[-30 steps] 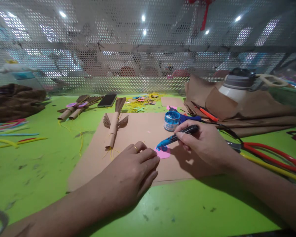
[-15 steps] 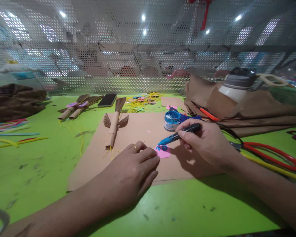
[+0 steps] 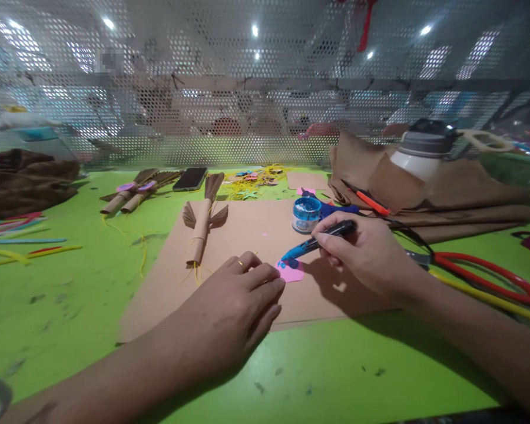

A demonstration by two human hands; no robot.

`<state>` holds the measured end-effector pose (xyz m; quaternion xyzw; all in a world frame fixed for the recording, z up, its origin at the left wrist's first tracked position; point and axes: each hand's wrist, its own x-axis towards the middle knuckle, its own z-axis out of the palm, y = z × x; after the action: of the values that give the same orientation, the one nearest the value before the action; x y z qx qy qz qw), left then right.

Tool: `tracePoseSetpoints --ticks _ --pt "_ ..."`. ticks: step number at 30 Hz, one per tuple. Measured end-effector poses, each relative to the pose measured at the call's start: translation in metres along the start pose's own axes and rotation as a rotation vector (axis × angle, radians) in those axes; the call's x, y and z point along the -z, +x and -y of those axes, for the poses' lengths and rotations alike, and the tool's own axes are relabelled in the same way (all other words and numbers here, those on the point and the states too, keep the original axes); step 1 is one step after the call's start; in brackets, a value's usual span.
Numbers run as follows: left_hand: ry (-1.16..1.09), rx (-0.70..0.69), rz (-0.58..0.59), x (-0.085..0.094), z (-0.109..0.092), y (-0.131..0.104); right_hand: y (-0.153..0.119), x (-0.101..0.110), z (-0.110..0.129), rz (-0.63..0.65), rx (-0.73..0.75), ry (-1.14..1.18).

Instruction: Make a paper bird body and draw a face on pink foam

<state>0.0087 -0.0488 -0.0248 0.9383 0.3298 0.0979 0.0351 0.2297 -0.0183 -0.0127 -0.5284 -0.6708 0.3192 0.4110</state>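
A small pink paper piece (image 3: 295, 274) with blue marks lies on a brown sheet (image 3: 247, 224). My right hand (image 3: 366, 247) grips a black pen-like tool with a blue end (image 3: 311, 246), its tip at the pink piece. With its fingertips at the pink piece's left edge, my left hand (image 3: 247, 294) rests on the sheet, fingers bent and spread a little. An open jar of blue paint (image 3: 306, 214) stands behind the tool. Left of it lies a rolled brown paper figure (image 3: 198, 235) with pleated wings and yellow strings.
Red-handled scissors (image 3: 486, 277) lie at the right, near an orange pen (image 3: 371, 201) and folded brown paper (image 3: 472, 200) with a bottle (image 3: 424, 150). At the back are a phone (image 3: 189, 179), yellow strings (image 3: 238, 185) and two more paper figures (image 3: 135, 191). A perforated screen (image 3: 265, 106) stands behind.
The view has shifted slightly. The blue tip has moved a little over the left mark on the pink piece, where more blue shows. My left hand holds its place.
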Motion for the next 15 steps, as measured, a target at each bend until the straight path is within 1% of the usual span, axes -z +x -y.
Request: tracePoseSetpoints --ticks 5,10,15 --pt "-0.001 -0.003 -0.007 0.0006 -0.0009 -0.0015 -0.0001 0.0006 -0.0009 -0.01 -0.007 -0.001" --pt "-0.005 -0.003 -0.007 0.0011 -0.0014 -0.001 -0.0021 0.0011 0.0012 -0.029 -0.011 0.049" --pt "-0.009 -0.003 -0.018 0.0003 -0.0005 -0.0001 -0.0029 -0.0008 0.0028 -0.016 0.001 0.032"
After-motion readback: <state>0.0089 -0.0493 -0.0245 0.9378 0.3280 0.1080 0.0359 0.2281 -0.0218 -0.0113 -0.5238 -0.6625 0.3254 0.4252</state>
